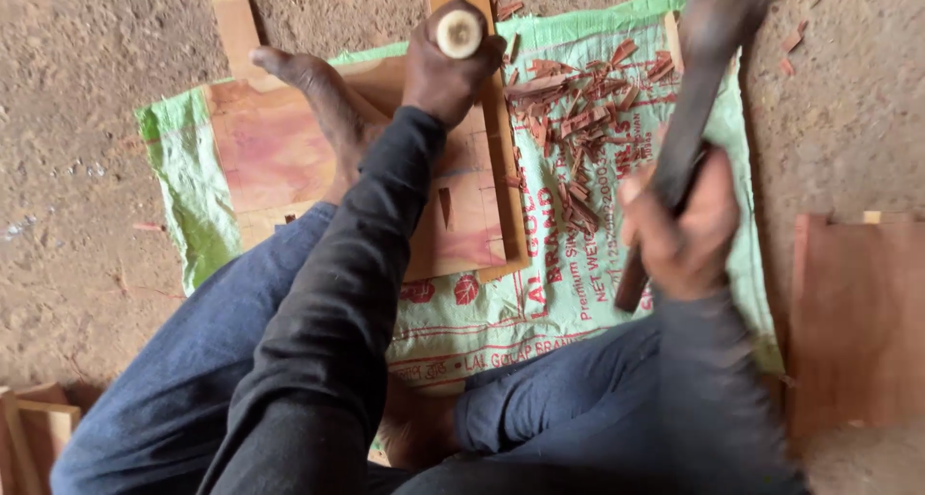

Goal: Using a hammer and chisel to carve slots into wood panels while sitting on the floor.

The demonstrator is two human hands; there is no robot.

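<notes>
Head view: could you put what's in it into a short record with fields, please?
Setting: dirt floor, person sitting on it
Left hand: wrapped around a chisel, its pale round handle end up, set on the board
Right hand: raised, gripping a mallet, blurred
Board: reddish wood, flat on the sack
Foot: bare, resting on the board
Sack: green and white woven, spread under the board
Chips: reddish shavings heaped on the sack right of the board
Other wood: plank at right

Board on the sack, chips off to the side

Board (279, 148) sits on the sack (482, 312); wood chips (578, 129) at its 3 o'clock, another plank (858, 321) further toward 4 o'clock, off the sack.
</notes>
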